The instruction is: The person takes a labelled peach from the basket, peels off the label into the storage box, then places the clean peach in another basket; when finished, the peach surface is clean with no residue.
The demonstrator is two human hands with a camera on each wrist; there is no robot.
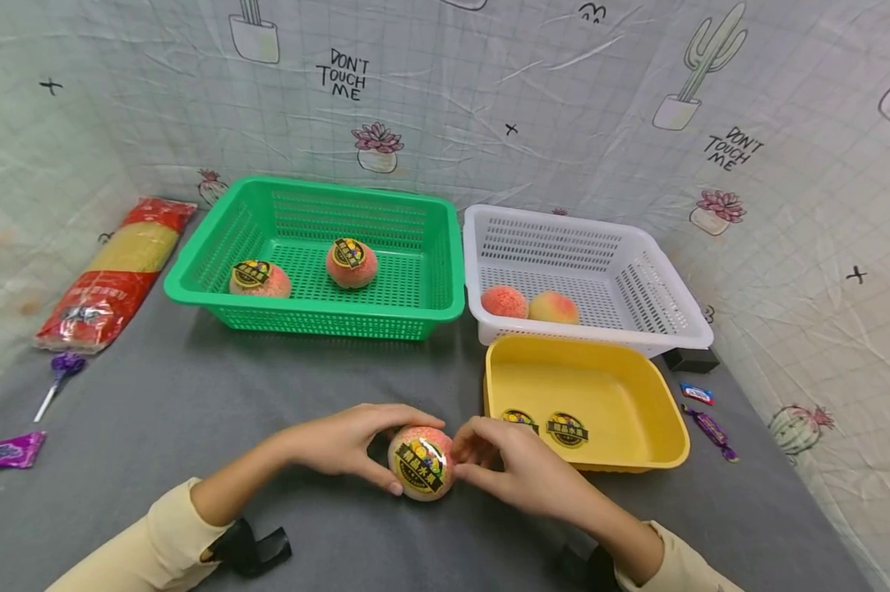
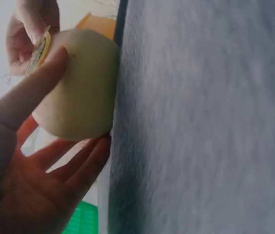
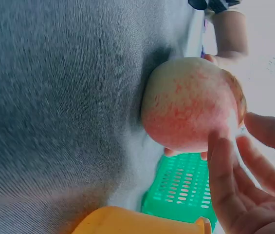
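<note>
"DON'T TOUCH ME" on backdrop sheet (image 1: 563, 99)

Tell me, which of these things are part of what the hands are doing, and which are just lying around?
In use:
peach, held by left hand
sticker, picked at by right hand
yellow tray
green basket
white basket

Lying about:
noodle packet
lollipop
purple wrapper
small sweets

the table (image 1: 193, 411) wears matt grey, felt-like cloth. left of the glossy yellow plastic tray (image 1: 640, 411), the peach (image 1: 420, 462) looks matt, its sticker (image 1: 420, 464) shiny. behind it, the perforated green basket (image 1: 430, 279) is plastic.
</note>
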